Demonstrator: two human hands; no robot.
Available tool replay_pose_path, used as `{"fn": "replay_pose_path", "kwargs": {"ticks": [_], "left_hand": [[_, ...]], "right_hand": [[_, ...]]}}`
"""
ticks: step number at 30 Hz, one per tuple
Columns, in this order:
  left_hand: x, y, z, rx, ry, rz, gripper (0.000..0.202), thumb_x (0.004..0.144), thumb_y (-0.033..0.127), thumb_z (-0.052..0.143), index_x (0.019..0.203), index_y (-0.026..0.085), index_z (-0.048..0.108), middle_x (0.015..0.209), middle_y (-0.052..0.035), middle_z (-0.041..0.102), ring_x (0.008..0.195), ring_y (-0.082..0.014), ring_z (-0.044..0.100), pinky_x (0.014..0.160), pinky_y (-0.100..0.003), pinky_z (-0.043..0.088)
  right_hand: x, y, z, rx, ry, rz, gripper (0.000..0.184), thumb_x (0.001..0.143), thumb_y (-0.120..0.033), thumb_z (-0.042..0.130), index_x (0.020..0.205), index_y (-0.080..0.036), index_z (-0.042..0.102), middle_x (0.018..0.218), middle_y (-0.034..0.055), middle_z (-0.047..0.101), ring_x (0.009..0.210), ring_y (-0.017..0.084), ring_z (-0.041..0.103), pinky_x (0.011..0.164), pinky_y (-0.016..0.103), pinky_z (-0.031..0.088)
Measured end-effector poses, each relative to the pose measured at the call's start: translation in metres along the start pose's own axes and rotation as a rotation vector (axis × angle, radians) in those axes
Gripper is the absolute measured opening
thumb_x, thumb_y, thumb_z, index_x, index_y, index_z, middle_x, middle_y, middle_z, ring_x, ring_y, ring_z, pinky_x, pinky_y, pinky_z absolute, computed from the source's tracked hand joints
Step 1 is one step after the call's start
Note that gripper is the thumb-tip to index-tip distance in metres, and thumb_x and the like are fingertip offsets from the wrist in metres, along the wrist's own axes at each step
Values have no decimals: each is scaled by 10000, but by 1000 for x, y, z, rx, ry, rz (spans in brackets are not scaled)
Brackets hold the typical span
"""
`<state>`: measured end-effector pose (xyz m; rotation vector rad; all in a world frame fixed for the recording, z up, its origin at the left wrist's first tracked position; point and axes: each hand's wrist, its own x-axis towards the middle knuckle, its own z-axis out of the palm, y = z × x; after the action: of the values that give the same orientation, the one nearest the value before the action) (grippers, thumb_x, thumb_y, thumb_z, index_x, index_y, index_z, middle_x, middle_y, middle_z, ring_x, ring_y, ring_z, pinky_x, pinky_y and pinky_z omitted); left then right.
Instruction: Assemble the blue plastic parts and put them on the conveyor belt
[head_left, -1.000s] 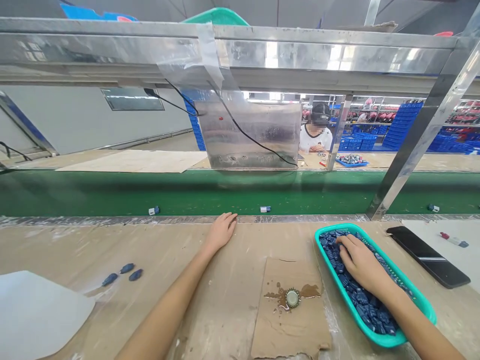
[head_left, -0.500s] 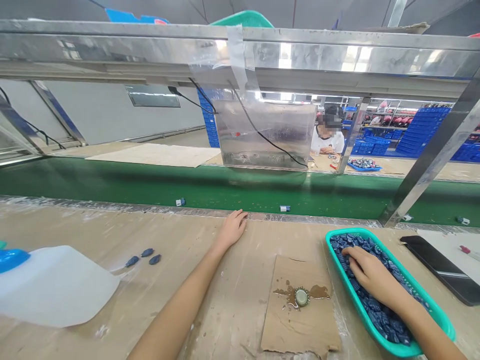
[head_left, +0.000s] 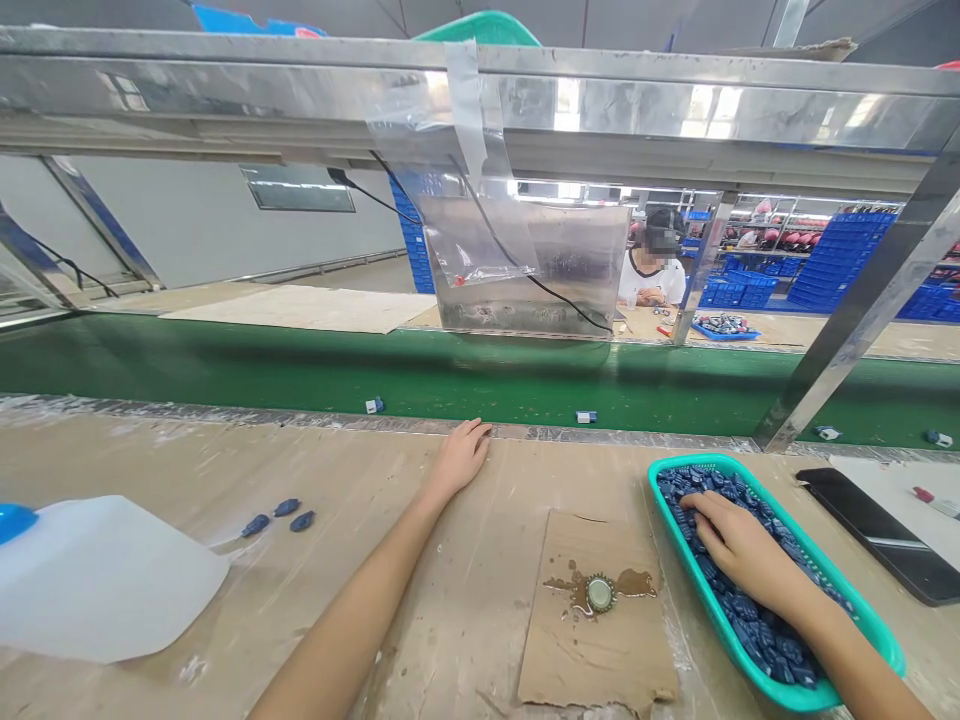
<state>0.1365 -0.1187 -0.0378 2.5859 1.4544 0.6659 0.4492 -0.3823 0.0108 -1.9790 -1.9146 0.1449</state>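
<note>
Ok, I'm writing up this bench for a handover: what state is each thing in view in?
Left hand: open, resting near the table's far edge.
Right hand: in the basket, fingertips hidden among blue pieces.
Basket: upright, well filled.
Bottle cap: lying in spilled liquid.
Cardboard: lying under the cap, partly wet.
Phone: flat, screen dark.
Three loose pieces: lying on the table.
Belt: carrying small parts.

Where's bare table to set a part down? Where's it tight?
Bare table between the left forearm and the cardboard, and between that forearm and the three loose blue pieces. Crowded on the right: the green basket, holding more blue pieces and the right hand, sits between cardboard and phone.
</note>
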Motion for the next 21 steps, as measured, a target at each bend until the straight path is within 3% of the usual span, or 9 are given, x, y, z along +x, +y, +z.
{"fn": "replay_pose_path", "kwargs": {"ticks": [4,8,13,15,18,21], "left_hand": [[3,-1,1,-52,15,-9,379,830,246,357,1153,148,529,1239,-106,484,1168,-239,425,1012,-391,319],[17,-20,-10,-84,158,-188,447,807,205,398,1251,162,424,1244,-110,434,1156,-207,426,985,-324,348],[30,-69,-34,13,288,-519,532,796,188,414,1315,113,329,1339,-224,255,1224,-355,292,973,-483,275],[34,-83,-44,13,272,-625,468,786,233,455,1241,127,431,1290,-220,342,1205,-371,303,961,-496,271],[41,-90,-58,-54,205,-641,228,732,221,520,926,137,605,1068,-189,531,1121,-370,398,909,-488,327],[47,-81,-68,-150,178,-609,105,692,112,512,755,145,588,891,-145,591,1011,-323,506,865,-438,384]], "right_hand": [[0,1,1,16,46,-12,303,849,-247,288,942,-176,568,923,94,621,863,218,589,776,359,469],[1,9,4,3,155,-25,219,805,-257,353,869,-182,548,831,78,627,704,204,599,640,327,492],[1,18,6,19,193,-59,188,801,-283,391,845,-201,554,775,47,630,534,159,560,517,282,478],[1,18,6,33,211,-67,198,800,-288,404,866,-205,571,771,43,635,510,151,553,492,271,475],[2,14,3,60,233,-65,192,794,-291,423,821,-211,596,770,46,629,529,153,559,493,271,480],[3,12,-1,96,297,-26,212,794,-305,428,807,-208,616,844,67,604,601,163,575,567,297,501]]}}
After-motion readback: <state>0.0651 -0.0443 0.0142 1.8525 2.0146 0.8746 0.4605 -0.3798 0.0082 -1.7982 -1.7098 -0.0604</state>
